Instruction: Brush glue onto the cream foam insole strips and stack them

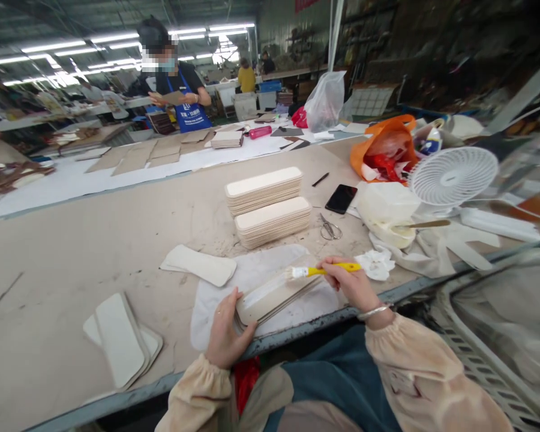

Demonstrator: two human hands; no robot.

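My right hand (pixel 348 282) grips the yellow handle of a brush (pixel 337 268), its bristles resting on the top piece of a small stack of long, round-cornered panels (pixel 265 300). A whitish wet streak runs along that top panel. My left hand (pixel 227 330) holds the stack's left end, thumb at the near edge and fingers at the far side. Beneath the stack lies a white sheet (pixel 211 300). Two tall piles of cream panels (pixel 272 216) stand just beyond. Loose panels (pixel 202 264) lie to the left, and more overlapping panels (pixel 121 342) sit near the front edge.
Scissors (pixel 329 228), a black phone (pixel 341 198) and a white tub (pixel 387 210) with a stick lie right of the piles. Farther right are crumpled tissue (pixel 375 264), an orange bag (pixel 382 144) and a white fan (pixel 453 175). A person in a blue apron (pixel 191 114) stands across the table.
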